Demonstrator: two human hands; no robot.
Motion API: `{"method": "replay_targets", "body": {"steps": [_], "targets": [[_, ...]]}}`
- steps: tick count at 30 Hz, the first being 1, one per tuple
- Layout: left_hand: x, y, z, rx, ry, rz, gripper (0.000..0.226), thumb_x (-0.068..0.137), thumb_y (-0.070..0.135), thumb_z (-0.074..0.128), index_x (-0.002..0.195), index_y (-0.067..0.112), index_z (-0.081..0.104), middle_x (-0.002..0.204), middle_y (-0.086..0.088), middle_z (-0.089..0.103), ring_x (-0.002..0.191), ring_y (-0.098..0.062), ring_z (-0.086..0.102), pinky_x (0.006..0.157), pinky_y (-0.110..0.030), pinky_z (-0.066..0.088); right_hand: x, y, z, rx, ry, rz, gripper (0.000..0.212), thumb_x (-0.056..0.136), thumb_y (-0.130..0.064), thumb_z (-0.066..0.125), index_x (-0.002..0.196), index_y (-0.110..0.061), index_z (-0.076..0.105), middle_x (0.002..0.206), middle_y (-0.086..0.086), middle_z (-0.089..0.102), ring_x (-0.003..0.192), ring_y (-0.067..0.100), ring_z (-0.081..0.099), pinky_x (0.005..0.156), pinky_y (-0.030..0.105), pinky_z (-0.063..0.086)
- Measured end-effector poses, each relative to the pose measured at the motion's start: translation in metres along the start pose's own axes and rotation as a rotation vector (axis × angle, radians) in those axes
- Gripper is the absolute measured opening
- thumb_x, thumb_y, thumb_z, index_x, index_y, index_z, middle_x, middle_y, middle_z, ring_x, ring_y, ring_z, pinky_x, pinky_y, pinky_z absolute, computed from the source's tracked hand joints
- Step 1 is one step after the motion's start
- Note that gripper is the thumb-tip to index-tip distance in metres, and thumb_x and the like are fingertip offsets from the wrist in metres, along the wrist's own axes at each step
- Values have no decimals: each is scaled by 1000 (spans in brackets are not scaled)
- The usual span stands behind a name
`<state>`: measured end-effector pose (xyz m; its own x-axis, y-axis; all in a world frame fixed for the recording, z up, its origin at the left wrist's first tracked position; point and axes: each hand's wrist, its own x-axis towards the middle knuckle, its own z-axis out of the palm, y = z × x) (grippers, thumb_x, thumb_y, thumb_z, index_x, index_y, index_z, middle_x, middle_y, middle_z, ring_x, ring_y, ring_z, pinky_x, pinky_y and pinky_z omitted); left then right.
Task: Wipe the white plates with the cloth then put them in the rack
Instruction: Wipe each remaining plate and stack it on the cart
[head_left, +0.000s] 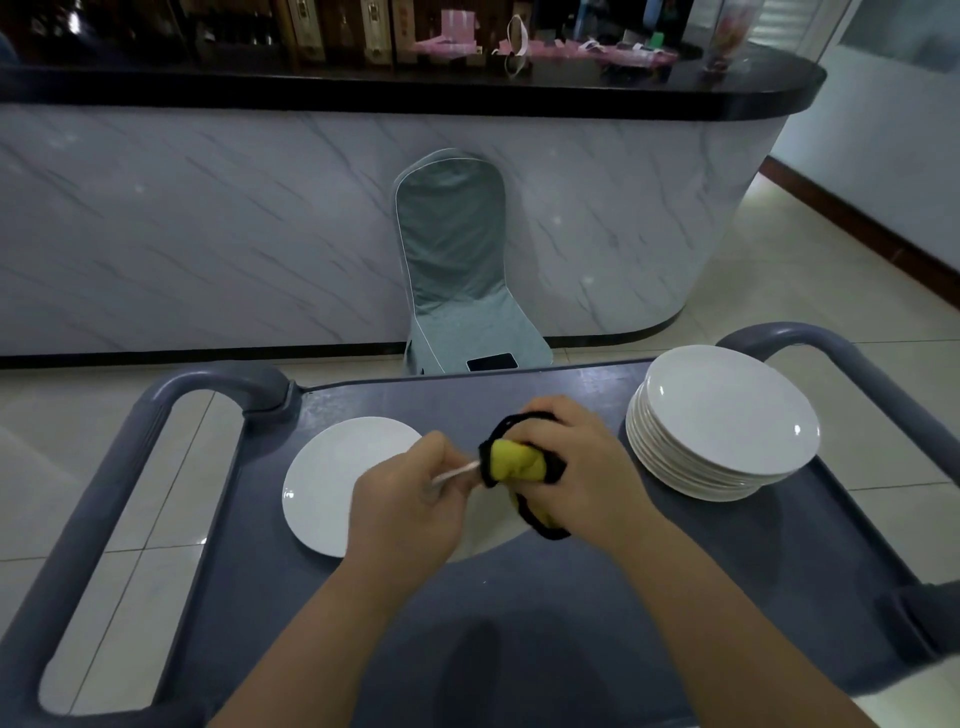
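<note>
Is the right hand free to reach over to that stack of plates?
Probably yes for the path: the stack of plates sits just right of the right hand, with bare cart top between them. But that hand is closed around the yellow cloth, so grasping a plate looks awkward.

This looks like a restaurant or banquet hall. Beyond the fingers (441, 447) stands a marble-fronted bar counter (363, 218) with a dark top, a covered banquet chair (457, 260) before it; a grey service cart (571, 597) beneath them carries stacked white plates (722, 421).
</note>
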<state>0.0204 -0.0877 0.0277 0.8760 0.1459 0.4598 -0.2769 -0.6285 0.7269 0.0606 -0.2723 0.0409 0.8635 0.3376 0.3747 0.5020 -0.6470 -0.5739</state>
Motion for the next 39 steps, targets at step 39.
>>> {"method": "replay_targets", "body": {"steps": [39], "targets": [[-4, 0, 24, -87, 63, -77, 3, 94, 39, 48, 95, 37, 50, 82, 19, 57, 78, -5, 51, 63, -15, 38, -35, 26, -32, 312, 235, 476, 20, 79, -22, 80, 72, -18, 62, 73, -4, 57, 67, 6, 53, 67, 28, 42]]}}
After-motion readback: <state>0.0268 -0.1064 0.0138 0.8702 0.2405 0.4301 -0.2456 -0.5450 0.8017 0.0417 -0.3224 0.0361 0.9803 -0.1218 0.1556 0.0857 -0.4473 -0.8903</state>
